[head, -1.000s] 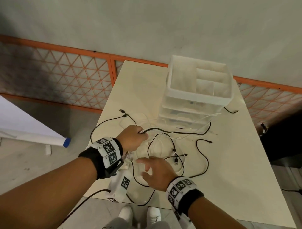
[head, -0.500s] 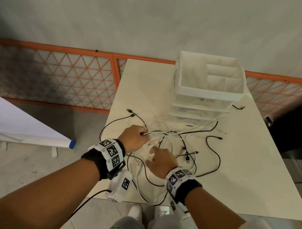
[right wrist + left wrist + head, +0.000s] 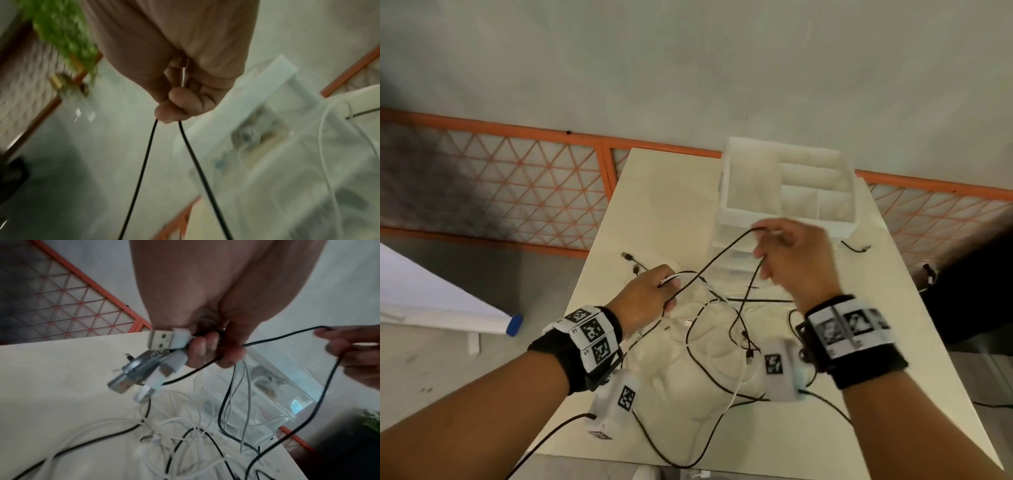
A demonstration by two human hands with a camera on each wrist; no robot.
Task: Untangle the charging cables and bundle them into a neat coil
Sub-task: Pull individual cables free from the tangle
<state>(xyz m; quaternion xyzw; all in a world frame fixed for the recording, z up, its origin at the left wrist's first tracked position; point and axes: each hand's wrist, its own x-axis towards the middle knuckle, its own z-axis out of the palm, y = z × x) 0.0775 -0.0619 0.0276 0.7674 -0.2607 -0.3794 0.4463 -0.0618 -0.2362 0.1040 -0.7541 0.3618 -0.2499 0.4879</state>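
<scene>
A tangle of black and white charging cables (image 3: 717, 329) lies on the pale table (image 3: 664, 192) in front of me. My left hand (image 3: 654, 291) grips a bunch of cable ends; the left wrist view shows several USB plugs (image 3: 160, 353) sticking out of its fist (image 3: 207, 347). My right hand (image 3: 787, 253), raised above the table, pinches a loop of black cable (image 3: 722, 257). The right wrist view shows two strands of that black cable (image 3: 191, 154) hanging from the pinching fingers (image 3: 176, 105). The black cable runs from one hand to the other.
A white drawer organiser (image 3: 787, 192) with an open compartment tray on top stands at the back of the table, just behind my right hand. An orange lattice railing (image 3: 500, 178) runs behind the table. More black cable (image 3: 856, 246) lies to the organiser's right.
My right hand left the pile on the table and rose up and to the right, pulling a black cable loop with it. The left hand kept its grip on the cable ends.
</scene>
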